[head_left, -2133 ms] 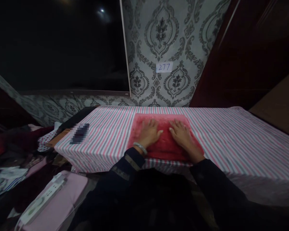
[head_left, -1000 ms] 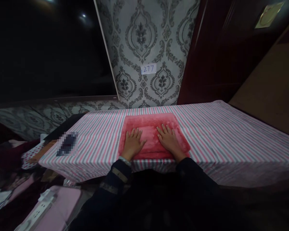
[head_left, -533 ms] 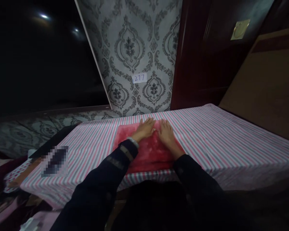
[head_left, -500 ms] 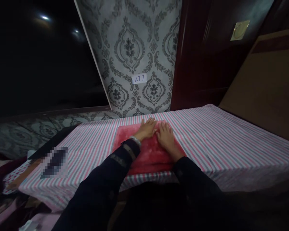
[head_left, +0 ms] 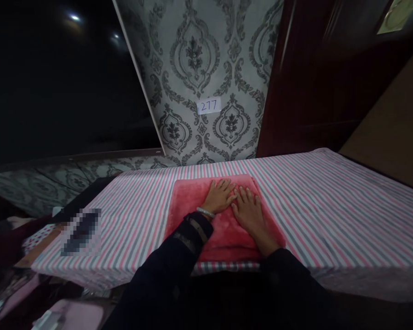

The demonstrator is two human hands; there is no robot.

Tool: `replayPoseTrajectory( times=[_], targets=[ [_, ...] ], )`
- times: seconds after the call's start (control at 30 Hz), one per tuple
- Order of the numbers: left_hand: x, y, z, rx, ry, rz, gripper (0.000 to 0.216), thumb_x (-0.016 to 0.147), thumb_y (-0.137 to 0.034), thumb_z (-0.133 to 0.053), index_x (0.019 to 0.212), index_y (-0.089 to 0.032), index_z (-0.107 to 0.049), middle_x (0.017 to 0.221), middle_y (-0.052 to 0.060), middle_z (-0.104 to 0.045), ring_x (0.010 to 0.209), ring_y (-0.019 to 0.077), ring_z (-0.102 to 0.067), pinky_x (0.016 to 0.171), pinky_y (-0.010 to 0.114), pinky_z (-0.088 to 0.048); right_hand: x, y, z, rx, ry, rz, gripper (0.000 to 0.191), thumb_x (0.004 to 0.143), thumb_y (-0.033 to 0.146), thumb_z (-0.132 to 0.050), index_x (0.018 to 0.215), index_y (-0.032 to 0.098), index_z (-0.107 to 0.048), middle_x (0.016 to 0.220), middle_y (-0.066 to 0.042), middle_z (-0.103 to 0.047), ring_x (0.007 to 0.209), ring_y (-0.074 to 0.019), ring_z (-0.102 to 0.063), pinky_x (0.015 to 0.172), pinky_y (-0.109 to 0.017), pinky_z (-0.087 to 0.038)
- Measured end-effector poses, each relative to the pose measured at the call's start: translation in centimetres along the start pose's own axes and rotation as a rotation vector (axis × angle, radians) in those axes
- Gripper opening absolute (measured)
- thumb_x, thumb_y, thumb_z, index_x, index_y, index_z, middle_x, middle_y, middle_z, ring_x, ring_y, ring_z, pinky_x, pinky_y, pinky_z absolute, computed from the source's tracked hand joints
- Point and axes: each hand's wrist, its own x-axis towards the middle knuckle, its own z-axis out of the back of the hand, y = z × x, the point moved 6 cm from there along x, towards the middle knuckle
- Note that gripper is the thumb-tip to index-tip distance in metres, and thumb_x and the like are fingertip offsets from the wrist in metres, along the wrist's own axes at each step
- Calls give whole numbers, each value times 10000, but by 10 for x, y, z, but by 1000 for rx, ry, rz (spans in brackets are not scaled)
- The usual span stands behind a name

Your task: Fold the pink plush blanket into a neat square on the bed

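A folded red fluffy towel (head_left: 189, 201) lies flat on a table covered with a pink, grey and white striped cloth (head_left: 330, 206). My left hand (head_left: 220, 197) rests palm down on the towel's far middle, fingers stretched out, a silver bangle at the wrist. Right beside it, almost touching, my right hand (head_left: 249, 213) also lies flat on the towel with fingers spread. Neither hand holds anything.
A blurred dark object (head_left: 80, 231) lies near the table's left end. Patterned grey wallpaper with a paper label "277" (head_left: 209, 106) stands behind the table, a dark wooden door (head_left: 330, 73) at the right. Clothes are piled (head_left: 20, 256) at the lower left.
Both hands slid from the towel's near part to its far edge, then drew back a little toward me. They now lie close together near the towel's middle.
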Motion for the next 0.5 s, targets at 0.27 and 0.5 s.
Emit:
replayPoseTrajectory(
  times=[0.27,0.5],
  targets=[
    [-40,87,22,74,140,390,617,1039,-537,-307,1581,-251,-371,1648,102,-372,1516,328,-327,1228,603,-220,2,-2,-2,-8,37,2,575,1039,347,-326,1573,154,-424,1650,-116,-326,1517,-319,-270,1210,-558,-225],
    [-84,131,42,99,181,644,632,1039,-494,-264,1591,-197,-350,1685,118,-283,1571,338,-180,1225,682,-145,3,1,-3,31,61,-15,601,1034,352,-327,1596,145,-373,1664,-110,-292,1531,-311,-234,1223,-556,-199]
  ],
)
